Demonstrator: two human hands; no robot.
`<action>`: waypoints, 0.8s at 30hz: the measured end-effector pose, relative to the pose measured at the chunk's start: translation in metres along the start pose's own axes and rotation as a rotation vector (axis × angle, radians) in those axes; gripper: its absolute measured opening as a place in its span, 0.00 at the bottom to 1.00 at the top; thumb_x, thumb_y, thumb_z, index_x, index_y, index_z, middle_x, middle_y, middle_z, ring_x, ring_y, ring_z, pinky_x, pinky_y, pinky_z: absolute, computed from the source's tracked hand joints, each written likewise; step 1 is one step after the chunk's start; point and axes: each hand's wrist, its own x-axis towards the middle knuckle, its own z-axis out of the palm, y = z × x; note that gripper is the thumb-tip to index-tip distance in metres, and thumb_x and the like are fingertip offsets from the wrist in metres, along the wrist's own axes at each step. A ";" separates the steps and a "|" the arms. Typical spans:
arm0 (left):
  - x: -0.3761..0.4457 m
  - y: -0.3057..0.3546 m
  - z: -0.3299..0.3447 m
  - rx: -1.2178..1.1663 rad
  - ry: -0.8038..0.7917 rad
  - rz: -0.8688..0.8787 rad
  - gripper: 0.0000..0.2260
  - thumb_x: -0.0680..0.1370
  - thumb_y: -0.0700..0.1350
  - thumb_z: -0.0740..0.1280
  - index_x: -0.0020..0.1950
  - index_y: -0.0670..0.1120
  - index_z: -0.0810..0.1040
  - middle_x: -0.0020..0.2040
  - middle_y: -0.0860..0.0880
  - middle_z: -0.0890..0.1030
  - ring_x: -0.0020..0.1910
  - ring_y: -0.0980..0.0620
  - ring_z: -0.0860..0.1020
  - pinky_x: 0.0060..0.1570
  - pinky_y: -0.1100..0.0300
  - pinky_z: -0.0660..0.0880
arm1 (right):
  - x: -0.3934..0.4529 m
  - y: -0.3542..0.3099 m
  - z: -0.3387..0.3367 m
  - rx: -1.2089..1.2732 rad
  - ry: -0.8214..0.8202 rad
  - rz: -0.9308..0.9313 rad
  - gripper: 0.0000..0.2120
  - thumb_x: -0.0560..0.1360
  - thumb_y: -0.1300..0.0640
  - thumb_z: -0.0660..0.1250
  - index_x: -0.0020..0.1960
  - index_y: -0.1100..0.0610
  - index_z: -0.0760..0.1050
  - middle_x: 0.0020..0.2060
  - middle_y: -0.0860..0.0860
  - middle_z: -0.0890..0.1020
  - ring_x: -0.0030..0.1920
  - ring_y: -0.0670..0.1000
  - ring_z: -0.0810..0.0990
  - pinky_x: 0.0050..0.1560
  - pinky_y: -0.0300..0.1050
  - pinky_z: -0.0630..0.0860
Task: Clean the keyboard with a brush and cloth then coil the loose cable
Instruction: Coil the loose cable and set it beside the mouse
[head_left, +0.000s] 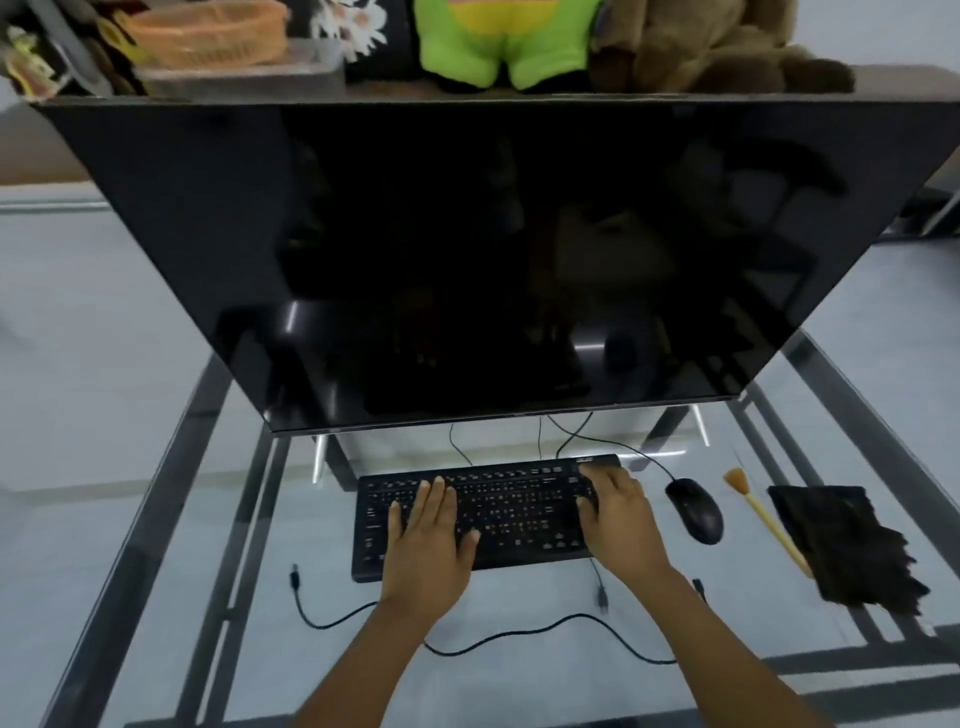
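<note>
A black keyboard (498, 499) lies on the glass table below the monitor. My left hand (428, 540) rests flat on its left half with straight fingers. My right hand (618, 514) lies on its right end, fingers reaching the far right corner and thumb on the keys. A brush (763, 519) with a yellow handle and orange bristles lies to the right of the mouse. Beside it, partly over the handle's end, lies a dark cloth (841, 545). A loose black cable (519, 634) snakes across the glass in front of the keyboard, passing under my forearms.
A large dark monitor (493, 249) leans over the table and hides its far part. A black wired mouse (693, 509) sits right of the keyboard. The glass table (156, 519) has a dark metal frame. Plush toys and a basket stand behind the monitor.
</note>
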 end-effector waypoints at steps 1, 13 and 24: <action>-0.003 -0.011 0.000 -0.018 0.002 -0.035 0.33 0.76 0.62 0.40 0.77 0.46 0.52 0.78 0.49 0.50 0.77 0.52 0.43 0.74 0.47 0.42 | -0.001 -0.004 0.002 -0.009 -0.006 0.013 0.20 0.73 0.62 0.68 0.64 0.58 0.74 0.59 0.58 0.77 0.57 0.60 0.75 0.58 0.54 0.74; 0.000 -0.060 0.008 -0.298 0.000 -0.509 0.31 0.76 0.57 0.62 0.73 0.42 0.58 0.72 0.39 0.61 0.70 0.38 0.62 0.63 0.42 0.68 | -0.001 0.002 0.000 -0.236 -0.146 0.272 0.25 0.78 0.52 0.62 0.72 0.57 0.63 0.65 0.60 0.70 0.63 0.62 0.68 0.60 0.56 0.71; 0.007 -0.058 0.019 -0.362 0.078 -0.552 0.31 0.75 0.53 0.67 0.71 0.40 0.61 0.67 0.41 0.69 0.64 0.38 0.65 0.57 0.42 0.70 | 0.002 0.015 0.014 -0.122 -0.239 0.393 0.26 0.78 0.51 0.61 0.72 0.60 0.59 0.62 0.63 0.70 0.61 0.64 0.69 0.60 0.57 0.70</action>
